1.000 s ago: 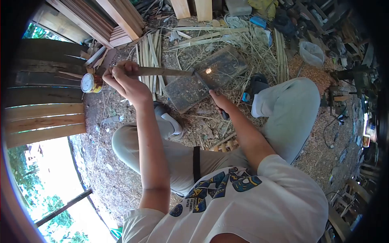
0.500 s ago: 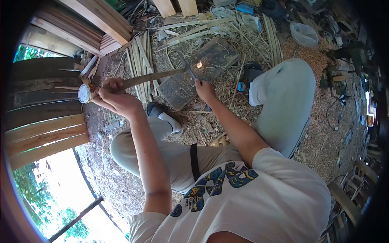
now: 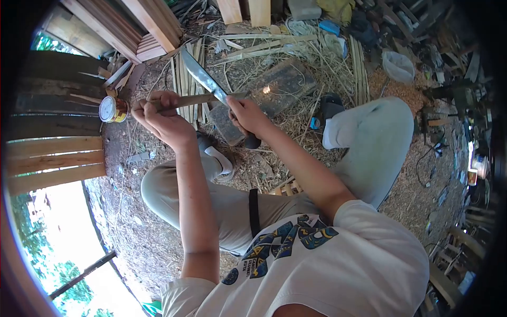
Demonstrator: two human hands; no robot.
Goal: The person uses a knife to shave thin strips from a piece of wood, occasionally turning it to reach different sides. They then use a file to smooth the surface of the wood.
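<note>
The ground is packed earth strewn with sawdust, shavings and dry straw-like fibres. Stacked planks (image 3: 148, 26) lean beyond the hands, and a bundle of split bamboo strips (image 3: 185, 74) lies on the ground just past them. A dark flat tray (image 3: 274, 90) rests on the litter beyond the right hand. Pale horizontal boards (image 3: 53, 158) form a low wall out past the left hand, with daylight and greenery showing through the gaps. Tools and scrap clutter the far side beyond the right knee.

The left hand (image 3: 161, 116) is clenched around one end of a thin bamboo stick (image 3: 195, 99), fingers wrapped over the top, holding it roughly level. A small round tin (image 3: 112, 109) stands on the ground just outward of this hand.

The right hand (image 3: 245, 117) is closed tight around the dark handle of a long knife (image 3: 206, 79). The blade runs up and away from this hand, toward the planks, and crosses the stick at the stick's inner end, edge against the wood. The stick thus spans the gap between the two hands, in the air above the person's raised knees and the tray.
</note>
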